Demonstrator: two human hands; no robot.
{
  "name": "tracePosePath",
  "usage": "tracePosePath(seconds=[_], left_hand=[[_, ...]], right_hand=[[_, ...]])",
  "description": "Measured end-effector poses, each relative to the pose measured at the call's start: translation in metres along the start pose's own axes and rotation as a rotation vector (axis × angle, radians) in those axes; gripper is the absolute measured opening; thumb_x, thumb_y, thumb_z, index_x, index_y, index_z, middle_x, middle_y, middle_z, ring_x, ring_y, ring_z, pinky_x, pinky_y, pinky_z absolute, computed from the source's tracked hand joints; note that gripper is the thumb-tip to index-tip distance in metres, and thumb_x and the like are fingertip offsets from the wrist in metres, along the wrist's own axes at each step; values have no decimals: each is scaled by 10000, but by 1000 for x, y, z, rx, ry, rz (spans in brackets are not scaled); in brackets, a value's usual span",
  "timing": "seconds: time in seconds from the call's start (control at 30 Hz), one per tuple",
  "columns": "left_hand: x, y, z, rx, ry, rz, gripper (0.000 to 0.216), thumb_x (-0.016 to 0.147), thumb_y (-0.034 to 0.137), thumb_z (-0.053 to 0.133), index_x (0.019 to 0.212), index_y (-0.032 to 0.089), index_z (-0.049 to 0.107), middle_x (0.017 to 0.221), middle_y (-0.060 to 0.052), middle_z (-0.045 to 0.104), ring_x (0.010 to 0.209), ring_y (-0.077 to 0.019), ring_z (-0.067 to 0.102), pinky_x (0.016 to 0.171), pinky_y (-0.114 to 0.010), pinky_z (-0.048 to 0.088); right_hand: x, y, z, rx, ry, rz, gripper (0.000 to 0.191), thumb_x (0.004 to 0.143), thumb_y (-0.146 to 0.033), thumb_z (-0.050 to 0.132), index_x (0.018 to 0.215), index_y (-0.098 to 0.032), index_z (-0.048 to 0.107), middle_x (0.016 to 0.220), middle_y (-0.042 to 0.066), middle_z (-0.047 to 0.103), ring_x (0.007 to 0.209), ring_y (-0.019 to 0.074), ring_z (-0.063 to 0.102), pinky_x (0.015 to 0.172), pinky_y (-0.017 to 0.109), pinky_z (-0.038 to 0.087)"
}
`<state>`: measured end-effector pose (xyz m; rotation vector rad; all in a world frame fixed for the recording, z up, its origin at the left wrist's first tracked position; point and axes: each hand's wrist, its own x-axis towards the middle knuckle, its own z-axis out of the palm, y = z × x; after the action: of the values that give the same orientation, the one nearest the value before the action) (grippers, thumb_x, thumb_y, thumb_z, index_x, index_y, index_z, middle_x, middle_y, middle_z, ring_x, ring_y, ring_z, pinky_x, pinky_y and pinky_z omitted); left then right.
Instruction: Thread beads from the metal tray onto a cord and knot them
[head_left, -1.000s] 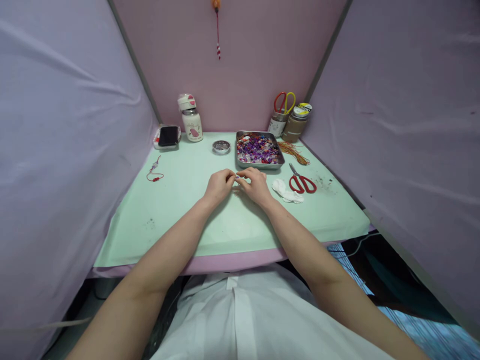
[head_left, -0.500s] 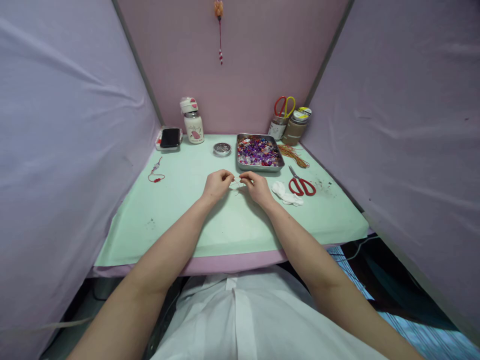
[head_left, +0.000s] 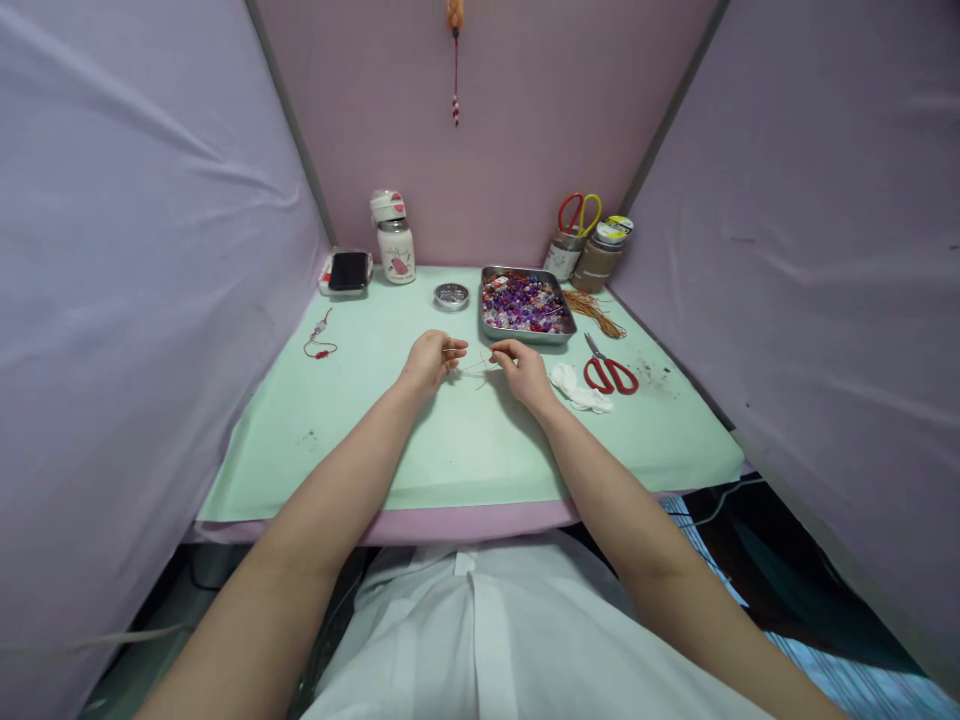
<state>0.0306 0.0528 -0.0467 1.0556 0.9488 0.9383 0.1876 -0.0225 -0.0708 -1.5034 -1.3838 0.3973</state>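
Centrally in frame, I record my right hand (head_left: 521, 370) pinching thin, pale thread (head_left: 474, 373) below the rectangular silver metal tray (head_left: 527, 337); left hand (head_left: 430, 358) half-curled, grip I cannot tell.

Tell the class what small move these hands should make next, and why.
Probably ease the right hand away from the left hand to straighten the cord: it shows in the gap between them in thin, seemingly slack curves, and the right hand seems to pinch it.
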Motion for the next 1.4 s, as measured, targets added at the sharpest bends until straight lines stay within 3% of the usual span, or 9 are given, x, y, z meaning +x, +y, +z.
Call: tracePosePath(seconds=[0.17, 0.3, 0.37, 0.47, 0.53, 0.67, 0.8, 0.93, 1.4], left_hand=[[6, -2, -5, 119, 173, 49, 97, 684, 217, 479, 774, 185, 497, 937, -112, 649, 792, -199, 619, 683, -344, 470], [-7, -1, 0, 557, 325, 552, 228, 711, 216, 546, 937, 188, 558, 1094, -95, 589, 919, -178, 555, 823, -329, 438], [-15, -1, 5, 704, 171, 659, 103, 748, 234, 538, 805, 178, 603, 890, -60, 614, 843, -166, 543, 820, -309, 419], [-21, -4, 11, 813, -89, 561, 245, 793, 325, 530, 624, 165, 608, 691, -35, 596, 721, -160, 529, 723, -289, 396], [-21, -7, 14, 768, -126, 434, 323, 810, 379, 524, 604, 154, 630, 681, -43, 616, 705, -163, 534, 689, -287, 382], [-17, -10, 13, 406, -115, 208, 341, 780, 442, 592, 695, 130, 698, 679, -44, 620, 639, -124, 487, 610, -264, 358], [-11, -8, 9, 18, -220, 18, 356, 581, 403, 804, 765, 111, 717, 658, -19, 574, 543, -61, 371, 490, -216, 292], [-7, -5, 4, -127, -242, -9, 345, 516, 326, 859, 719, 104, 690, 682, -15, 564, 524, -29, 345, 421, -175, 210], [-7, 14, -5, -200, -77, 19, 151, 716, 206, 724, 810, 94, 686, 802, -89, 665, 583, -36, 499, 415, -131, 236]], right_hand=[[1, 0, 1, 63, -8, 26, 234, 813, -318, 504, 904, -169, 661, 816, 53, 711, 777, 181, 631, 804, 320, 454], [2, 1, 3, 71, -5, 46, 244, 797, -343, 537, 882, -160, 673, 825, 56, 705, 768, 177, 610, 781, 314, 449], [2, 1, 4, 69, 0, 44, 244, 793, -351, 552, 865, -156, 679, 838, 58, 702, 762, 174, 598, 770, 309, 447], [1, 0, 4, 72, 23, 5, 238, 800, -366, 563, 845, -163, 678, 835, 56, 696, 755, 171, 589, 769, 310, 449], [-1, -2, 4, 60, 47, -49, 226, 807, -373, 572, 842, -176, 675, 832, 52, 688, 759, 173, 584, 769, 314, 452], [-5, -6, 6, 31, 23, -180, 172, 817, -339, 589, 833, -190, 673, 825, 48, 676, 763, 173, 576, 765, 315, 451], [-7, -8, 8, 16, -58, -248, 104, 810, -280, 601, 823, -197, 662, 818, 40, 672, 751, 167, 570, 768, 315, 445], [-9, -9, 9, -18, -97, -253, 77, 806, -262, 606, 814, -204, 656, 806, 33, 669, 758, 169, 574, 765, 316, 439], [-10, -3, 11, -181, -256, -271, 34, 770, -214, 619, 764, -208, 653, 752, 12, 664, 725, 154, 558, 728, 297, 408]])
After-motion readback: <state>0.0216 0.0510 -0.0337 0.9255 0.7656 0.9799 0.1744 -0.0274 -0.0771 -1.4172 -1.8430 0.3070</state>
